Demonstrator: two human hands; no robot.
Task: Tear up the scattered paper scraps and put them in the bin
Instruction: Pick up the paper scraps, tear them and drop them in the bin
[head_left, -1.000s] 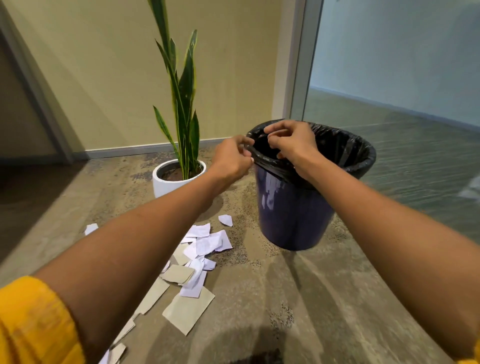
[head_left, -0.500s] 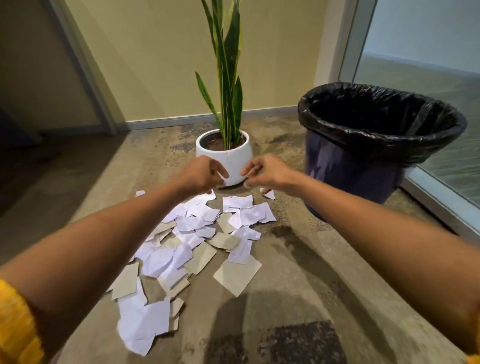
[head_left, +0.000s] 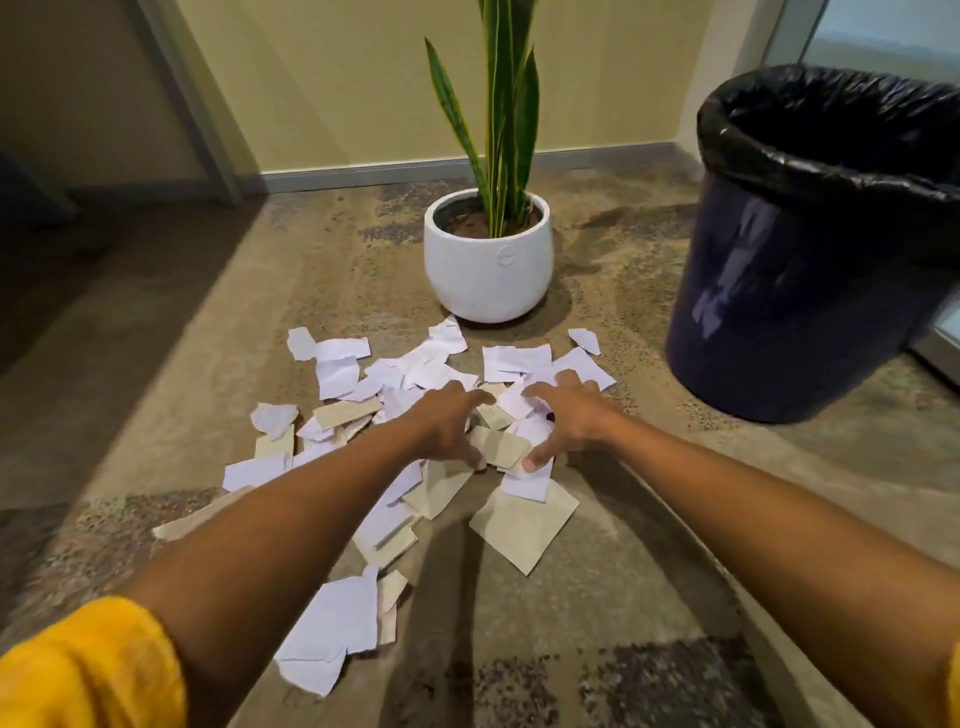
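Both hands are reaching down into the middle of the paper scraps (head_left: 415, 374), which are lying spread over the carpeted floor (head_left: 649, 597) in a loose band running from just in front of the white plant pot (head_left: 488, 265) back toward the person. The left hand (head_left: 447, 431) and the right hand (head_left: 563, 421) are hovering side by side with fingers spread and only slightly bent, thumbs pointing inward around a beige piece (head_left: 501, 447); neither is gripping anything yet, and whether the fingertips are already touching paper is hard to tell. The step in hand looks like gathering a bunch to tear. To do it well, the hands should be sweeping inward from both sides so several pieces are stacking between the palms, then pinching the stack firmly before lifting, since thin loose sheets are likely to be slipping and fluttering away. Taking a modest bunch is making the tearing easier. The bin (head_left: 779, 322), dark blue with a black liner (head_left: 810, 161) folded over its rim, is standing at the right edge of the floor, apart from the nearest scraps. The mottled brown carpet is meeting a pale yellow wall (head_left: 337, 93) with a grey skirting board (head_left: 363, 174) behind the plant.
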